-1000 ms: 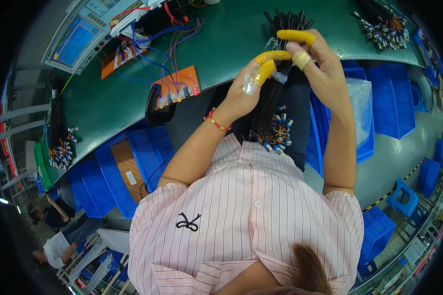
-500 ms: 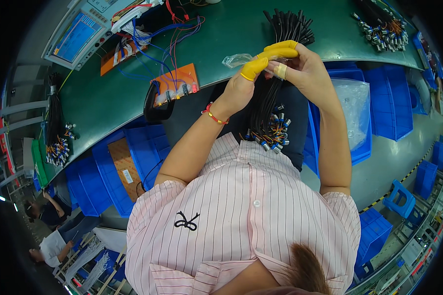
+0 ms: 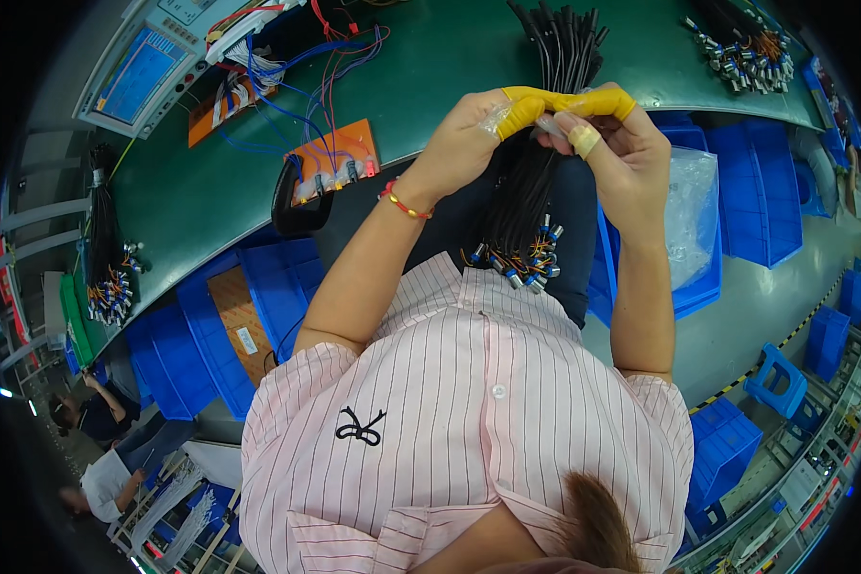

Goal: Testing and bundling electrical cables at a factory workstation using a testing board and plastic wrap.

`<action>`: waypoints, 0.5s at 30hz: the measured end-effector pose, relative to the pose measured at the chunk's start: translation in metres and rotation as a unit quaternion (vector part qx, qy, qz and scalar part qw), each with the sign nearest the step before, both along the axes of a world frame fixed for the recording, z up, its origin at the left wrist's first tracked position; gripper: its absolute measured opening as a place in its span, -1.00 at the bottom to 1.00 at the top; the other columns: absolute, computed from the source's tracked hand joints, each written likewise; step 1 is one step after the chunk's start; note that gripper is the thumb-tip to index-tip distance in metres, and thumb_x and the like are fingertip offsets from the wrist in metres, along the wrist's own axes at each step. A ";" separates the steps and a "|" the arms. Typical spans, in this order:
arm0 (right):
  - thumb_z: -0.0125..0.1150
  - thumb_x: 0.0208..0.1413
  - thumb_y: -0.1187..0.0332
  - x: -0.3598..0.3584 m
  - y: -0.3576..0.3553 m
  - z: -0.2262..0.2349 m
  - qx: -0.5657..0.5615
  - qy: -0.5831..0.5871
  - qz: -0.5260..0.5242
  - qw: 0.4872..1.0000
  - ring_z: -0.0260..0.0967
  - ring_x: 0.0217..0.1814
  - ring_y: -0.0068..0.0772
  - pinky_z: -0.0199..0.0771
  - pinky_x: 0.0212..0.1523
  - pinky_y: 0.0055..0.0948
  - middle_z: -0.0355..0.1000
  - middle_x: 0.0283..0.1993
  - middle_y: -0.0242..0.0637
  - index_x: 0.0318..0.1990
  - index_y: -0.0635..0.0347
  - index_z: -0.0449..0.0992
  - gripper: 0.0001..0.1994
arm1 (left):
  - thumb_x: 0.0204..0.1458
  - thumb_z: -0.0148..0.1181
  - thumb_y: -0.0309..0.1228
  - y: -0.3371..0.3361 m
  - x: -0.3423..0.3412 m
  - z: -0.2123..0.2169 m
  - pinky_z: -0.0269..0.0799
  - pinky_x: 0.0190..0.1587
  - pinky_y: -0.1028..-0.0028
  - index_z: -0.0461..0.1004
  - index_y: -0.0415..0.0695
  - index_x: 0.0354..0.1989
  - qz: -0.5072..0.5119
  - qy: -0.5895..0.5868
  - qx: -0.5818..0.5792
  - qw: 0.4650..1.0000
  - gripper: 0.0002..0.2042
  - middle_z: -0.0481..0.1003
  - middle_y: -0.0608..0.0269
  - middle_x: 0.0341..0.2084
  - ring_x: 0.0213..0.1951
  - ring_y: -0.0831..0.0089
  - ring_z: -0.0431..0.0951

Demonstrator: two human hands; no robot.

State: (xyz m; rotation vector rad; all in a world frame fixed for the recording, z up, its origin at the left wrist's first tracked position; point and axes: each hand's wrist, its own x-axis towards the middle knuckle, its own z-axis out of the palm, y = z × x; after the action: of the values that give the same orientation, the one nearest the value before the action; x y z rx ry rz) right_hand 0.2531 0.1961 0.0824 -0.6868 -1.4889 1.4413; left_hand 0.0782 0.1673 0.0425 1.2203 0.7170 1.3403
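A thick bundle of black cables (image 3: 524, 196) hangs over the near table edge onto my lap, its silver-and-blue metal ends with orange wires (image 3: 526, 256) lowest and its black tips (image 3: 564, 48) on the table. Above its middle, my left hand (image 3: 474, 134) is closed on a strip of clear plastic film (image 3: 495, 119), wearing yellow finger covers. My right hand (image 3: 627, 158), also with a yellow finger cover and a tan band on the thumb, pinches the film from the other side. Fingers hide most of the film and whether it circles the cables.
An orange board (image 3: 340, 158) with blue and red wires lies left on the green table (image 3: 421, 86), below a screened instrument (image 3: 143, 77). More cable bundles lie at far right (image 3: 741, 57) and far left (image 3: 105, 230). Blue bins (image 3: 761, 191) flank my legs.
My left hand has turned and come closer to the right, its fingers now curled over the film. The loose film end that stuck out leftward is now gathered against my left fingers.
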 end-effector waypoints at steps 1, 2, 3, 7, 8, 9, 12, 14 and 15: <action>0.14 0.13 0.57 0.001 -0.002 0.007 0.000 0.004 0.002 1.000 0.46 -0.30 -0.56 0.47 -0.29 -0.57 0.51 -0.28 -0.26 -0.21 0.39 0.49 -0.90 | 0.23 -0.04 -0.44 0.000 0.000 0.001 0.42 0.03 0.48 0.45 -0.36 0.00 -0.012 -0.029 -0.021 0.999 -0.72 0.56 0.12 -0.23 -0.16 0.44 0.55; 0.14 0.12 0.58 0.003 -0.004 0.013 0.000 0.009 0.006 1.000 0.46 -0.29 -0.57 0.47 -0.30 -0.57 0.51 -0.28 -0.28 -0.22 0.38 0.49 -0.90 | 0.21 0.01 -0.46 -0.002 -0.001 0.001 0.42 0.02 0.49 0.47 -0.36 -0.02 -0.024 -0.057 -0.041 0.997 -0.74 0.57 0.11 -0.23 -0.16 0.45 0.55; 0.15 0.10 0.59 0.006 -0.003 0.020 0.069 -0.041 0.009 0.997 0.46 -0.31 -0.56 0.46 -0.32 -0.56 0.50 -0.29 -0.29 -0.23 0.38 0.49 -0.90 | 0.19 0.06 -0.48 -0.003 0.000 0.002 0.43 0.01 0.50 0.49 -0.36 -0.04 -0.036 -0.085 -0.062 0.994 -0.75 0.57 0.11 -0.22 -0.16 0.46 0.55; 0.23 -0.01 0.61 0.019 -0.008 0.031 0.304 -0.183 0.012 0.935 0.45 -0.38 -0.50 0.41 -0.38 -0.53 0.44 -0.35 -0.28 -0.29 0.37 0.51 -0.89 | 0.10 0.18 -0.49 -0.006 0.006 0.006 0.41 0.07 0.47 0.50 -0.31 -0.05 -0.087 -0.195 -0.111 0.971 -0.74 0.55 0.12 -0.16 -0.10 0.41 0.55; 0.25 -0.04 0.61 0.021 -0.010 0.032 0.352 -0.206 0.009 0.913 0.44 -0.40 -0.49 0.40 -0.39 -0.53 0.43 -0.37 -0.26 -0.30 0.37 0.51 -0.88 | 0.08 0.20 -0.50 -0.008 0.008 0.005 0.41 0.07 0.48 0.50 -0.31 -0.05 -0.091 -0.205 -0.118 0.967 -0.74 0.55 0.12 -0.17 -0.11 0.41 0.55; 0.28 -0.08 0.60 0.025 -0.012 0.027 0.363 -0.196 0.012 0.911 0.40 -0.44 -0.43 0.36 -0.41 -0.56 0.41 -0.38 -0.23 -0.29 0.36 0.51 -0.84 | 0.06 0.22 -0.52 -0.009 0.009 0.004 0.41 0.07 0.48 0.51 -0.30 -0.06 -0.095 -0.215 -0.124 0.964 -0.74 0.55 0.13 -0.17 -0.11 0.41 0.55; 0.28 -0.05 0.56 0.042 -0.011 0.034 0.258 -0.255 0.061 0.930 0.38 -0.44 -0.50 0.34 -0.40 -0.58 0.42 -0.37 -0.27 -0.26 0.35 0.53 -0.83 | 0.02 0.22 -0.61 -0.011 0.015 0.002 0.41 0.06 0.49 0.54 -0.29 -0.12 -0.061 -0.159 -0.117 0.978 -0.77 0.55 0.14 -0.18 -0.11 0.41 0.56; 0.19 0.14 0.46 0.054 -0.004 0.025 0.132 -0.214 0.056 0.966 0.32 -0.40 -0.67 0.33 -0.34 -0.65 0.47 -0.30 -0.38 -0.15 0.30 0.54 -0.84 | 0.01 0.20 -0.64 -0.008 0.018 0.001 0.42 0.06 0.49 0.55 -0.28 -0.17 -0.029 -0.076 -0.088 0.993 -0.80 0.55 0.17 -0.20 -0.12 0.42 0.56; 0.14 0.17 0.44 0.056 0.002 0.021 0.077 -0.161 0.029 0.983 0.32 -0.39 -0.67 0.34 -0.32 -0.65 0.48 -0.29 -0.38 -0.11 0.30 0.52 -0.82 | 0.00 0.19 -0.66 -0.005 0.020 0.000 0.42 0.06 0.50 0.55 -0.28 -0.19 -0.017 -0.034 -0.072 0.997 -0.81 0.55 0.19 -0.21 -0.12 0.42 0.56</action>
State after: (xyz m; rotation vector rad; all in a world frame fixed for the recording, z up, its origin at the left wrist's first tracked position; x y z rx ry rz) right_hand 0.3091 0.1976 0.1034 -0.8142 -1.8630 1.2828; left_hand 0.0983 0.1622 0.0424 1.0625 0.7286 1.2728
